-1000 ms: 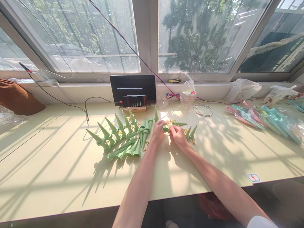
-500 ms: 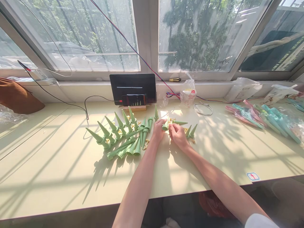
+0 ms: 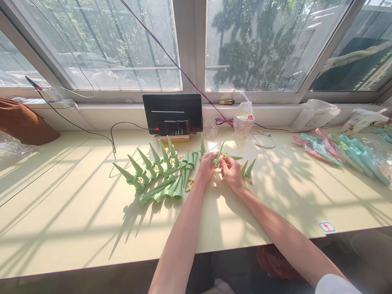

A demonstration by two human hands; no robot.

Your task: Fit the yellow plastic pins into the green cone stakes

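Note:
My left hand (image 3: 207,165) is closed around a green cone-shaped plastic spike (image 3: 218,155), its pointed tip up and leaning right. Beside its lower end, my right hand (image 3: 233,171) is closed in a pinch; what its fingers hold is hidden. Left of my hands several green spikes (image 3: 148,161) stand in a slanting row, with loose green spikes (image 3: 177,189) lying in front of them. One more upright spike (image 3: 202,147) is just behind my left hand. Two short green spikes (image 3: 248,168) stand right of my right hand, and small yellow pieces (image 3: 190,182) are scattered about.
A black tablet (image 3: 171,107) and a phone (image 3: 174,128) stand at the back on a wooden holder (image 3: 176,139). Nearby are a plastic bag with a cup (image 3: 244,120) and a coiled white cable (image 3: 262,140). Bagged pastel items (image 3: 361,155) lie right, a brown bag (image 3: 27,122) left.
The spike in my left hand has turned from its open end facing me to its tip pointing up. My right hand stays close beside it. The view has shifted slightly.

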